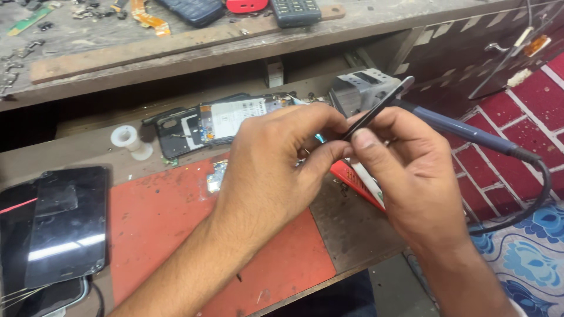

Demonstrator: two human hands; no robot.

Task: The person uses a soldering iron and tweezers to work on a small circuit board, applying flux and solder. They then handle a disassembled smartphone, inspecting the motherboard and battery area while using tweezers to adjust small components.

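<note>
Both hands meet just in front of the opened phone [226,120] on the worktop [352,223]. The right hand [405,170] pinches tweezers [379,108] and holds a soldering iron [470,132]; the left hand [276,170] closes fingertips there, steadying them.

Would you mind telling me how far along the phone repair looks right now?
Done: the phone lies opened, its board exposed. In hand: the left hand and right hand meet above the red mat, pinching tweezers, with the soldering iron in the right. Left: the phone is not yet closed; screens lie aside.
</note>
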